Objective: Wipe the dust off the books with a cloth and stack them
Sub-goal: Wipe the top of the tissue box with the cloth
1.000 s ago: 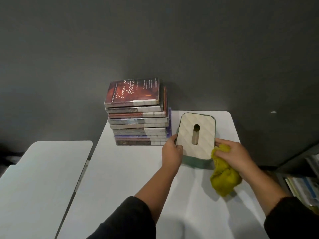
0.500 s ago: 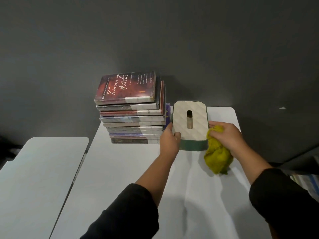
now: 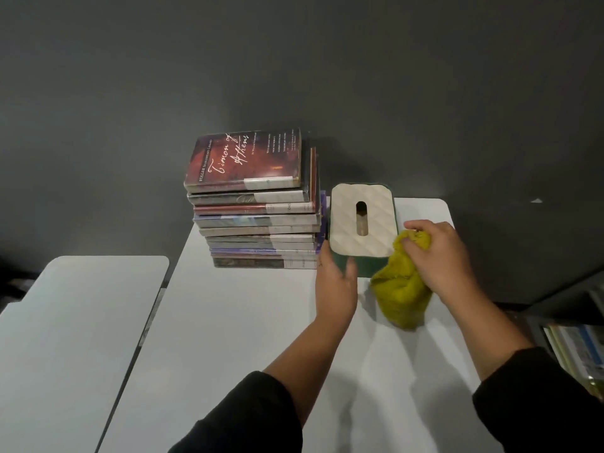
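A tall stack of paperback books (image 3: 258,207) stands at the far edge of the white rectangular table (image 3: 228,338), toward its far left corner, hard against the dark grey wall (image 3: 294,60). The top book has a dark red cover lettered "Timon of Athens" and sits a little askew on the ones under it.

Just beside the stack, on its right, is a dark green tissue box with a pale quilted lid and an oval slot (image 3: 361,220). The person's left hand (image 3: 336,282) grips the box at its near left corner, thumb curled onto the near face and fingers round the left side, next to the books.

The right hand (image 3: 441,256) has its fingers bunched round a crumpled mustard-yellow cloth (image 3: 402,289), holding it against the box's near right corner; the loose end of the cloth hangs down to the tabletop. Both forearms come out of black sleeves.

A second white table (image 3: 65,338) stands alongside on the left, a narrow gap between the two. At the right edge some shelved books (image 3: 578,351) show low down.
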Motion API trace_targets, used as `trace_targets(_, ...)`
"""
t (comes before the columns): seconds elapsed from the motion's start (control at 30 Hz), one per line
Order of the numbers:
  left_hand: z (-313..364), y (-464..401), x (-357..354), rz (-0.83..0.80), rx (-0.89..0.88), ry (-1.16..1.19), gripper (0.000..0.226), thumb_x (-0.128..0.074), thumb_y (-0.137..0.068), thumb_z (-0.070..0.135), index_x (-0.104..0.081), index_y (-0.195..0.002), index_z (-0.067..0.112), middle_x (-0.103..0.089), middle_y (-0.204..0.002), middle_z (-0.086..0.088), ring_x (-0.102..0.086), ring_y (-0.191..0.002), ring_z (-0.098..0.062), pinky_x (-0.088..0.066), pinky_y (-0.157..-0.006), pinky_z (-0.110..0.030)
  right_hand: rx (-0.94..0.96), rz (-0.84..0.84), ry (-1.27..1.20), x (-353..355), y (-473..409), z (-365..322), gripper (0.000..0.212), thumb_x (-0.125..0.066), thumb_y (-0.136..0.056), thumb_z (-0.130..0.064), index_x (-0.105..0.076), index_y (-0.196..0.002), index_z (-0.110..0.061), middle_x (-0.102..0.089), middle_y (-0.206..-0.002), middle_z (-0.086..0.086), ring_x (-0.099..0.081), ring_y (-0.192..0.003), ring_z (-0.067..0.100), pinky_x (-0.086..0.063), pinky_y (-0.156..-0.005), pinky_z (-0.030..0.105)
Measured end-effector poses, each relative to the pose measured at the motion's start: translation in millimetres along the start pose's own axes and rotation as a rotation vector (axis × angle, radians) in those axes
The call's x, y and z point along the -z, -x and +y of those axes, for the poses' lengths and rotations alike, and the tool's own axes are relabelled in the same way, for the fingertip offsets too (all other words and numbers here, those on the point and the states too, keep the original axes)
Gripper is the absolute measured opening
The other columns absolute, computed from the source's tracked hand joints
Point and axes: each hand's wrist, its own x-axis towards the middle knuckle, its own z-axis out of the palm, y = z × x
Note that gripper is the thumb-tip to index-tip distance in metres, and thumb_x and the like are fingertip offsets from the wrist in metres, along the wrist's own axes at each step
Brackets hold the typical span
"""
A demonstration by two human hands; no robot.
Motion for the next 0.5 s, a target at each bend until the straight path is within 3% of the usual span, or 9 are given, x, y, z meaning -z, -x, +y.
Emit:
trace_targets(0.07,3,9,4,-0.056,0.028,0.054,0.048,-0.046,-0.099,0.028,-0.034,-0.144,0.017,-0.045,-0.144,-0.002,-0.043,-0.131,-0.018,-0.035,-0.103,-0.023,0.0,0.026,-0.065,-2,8,-8,0.031,-0.054,-0.091,-0.017,-0.058,-0.122,-0.023,-0.044,-0.11,0.007,-0.045,-0.085,0.016,-0.029,-0.069,0.019)
trace_targets(0.17,10,23,26,-0.228,0.064,0.184,0.051,-0.041,-0.098,0.044,-0.034,-0.145,0.025,-0.042,-0.145,0.004,-0.04,-0.131,-0.011,-0.034,-0.101,-0.02,-0.028,-0.003,-0.206,-14,23,-26,0.032,-0.046,-0.095,-0.017,-0.055,-0.123,-0.029,-0.041,-0.112,0.006,-0.045,-0.089,0.015,-0.034,-0.078,0.021)
trace_targets(0.23,10,29,44,-0.316,0.112,0.28,0.065,-0.042,-0.089,0.059,-0.03,-0.146,0.03,-0.042,-0.142,0.004,-0.043,-0.128,-0.013,-0.037,-0.1,-0.023,-0.051,-0.035,-0.29,-27,31,-39,0.029,-0.043,-0.097,-0.017,-0.057,-0.118,-0.031,-0.041,-0.117,0.008,-0.045,-0.095,0.015,-0.042,-0.085,0.028)
trace_targets(0.3,9,30,64,-0.353,0.183,0.377,0.081,-0.046,-0.074,0.073,-0.03,-0.144,0.034,-0.047,-0.138,0.003,-0.05,-0.123,-0.017,-0.045,-0.1,-0.035,-0.073,-0.063,-0.366,-45,37,-53,0.028,-0.043,-0.097,-0.017,-0.059,-0.113,-0.033,-0.04,-0.119,0.007,-0.047,-0.1,0.018,-0.047,-0.093,0.038)
trace_targets(0.4,0,27,108,-0.333,0.297,0.5,0.073,-0.052,-0.073,0.067,-0.039,-0.137,0.034,-0.056,-0.129,0.005,-0.057,-0.116,-0.019,-0.05,-0.093,-0.049,-0.105,-0.137,-0.485,-80,49,-84,0.03,-0.043,-0.097,-0.016,-0.059,-0.104,-0.041,-0.043,-0.123,0.007,-0.051,-0.108,0.026,-0.051,-0.09,0.049)
trace_targets(0.5,-19,22,156,-0.299,0.38,0.62,0.064,-0.058,-0.074,0.059,-0.047,-0.131,0.032,-0.061,-0.125,0.003,-0.058,-0.114,-0.023,-0.05,-0.089,-0.056,-0.111,-0.215,-0.57,-117,62,-115,0.038,-0.04,-0.096,-0.008,-0.057,-0.103,-0.042,-0.05,-0.123,0.007,-0.054,-0.107,0.025,-0.053,-0.086,0.048)
